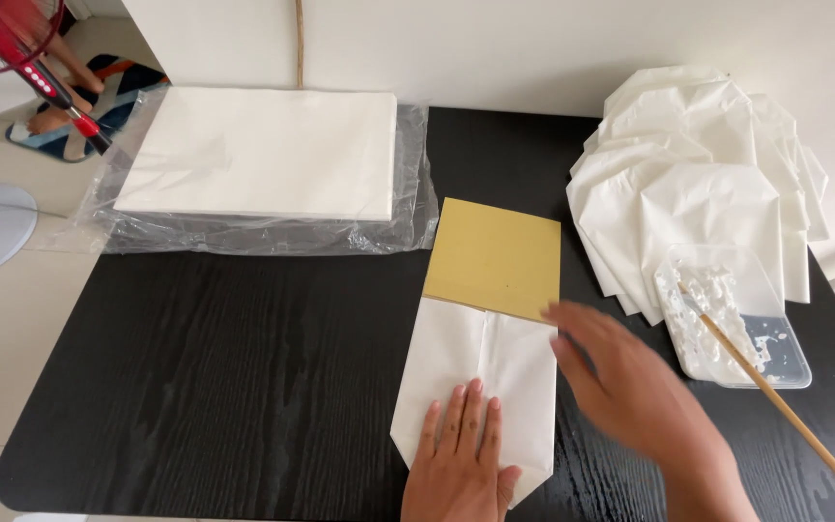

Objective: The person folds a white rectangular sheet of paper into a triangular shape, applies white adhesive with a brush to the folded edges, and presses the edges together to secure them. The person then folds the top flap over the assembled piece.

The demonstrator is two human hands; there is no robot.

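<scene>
head cam | above, looking steeply down | close over black table (195,387)

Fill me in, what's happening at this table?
A person's left hand presses flat on a folded white paper piece wrapped around a yellow card template on the black wooden table. The right hand, blurred, hovers beside it. A clear paste tray with a wooden stick sits right.

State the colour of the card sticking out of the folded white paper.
The card is mustard yellow, plain, shown in the head view.
</scene>
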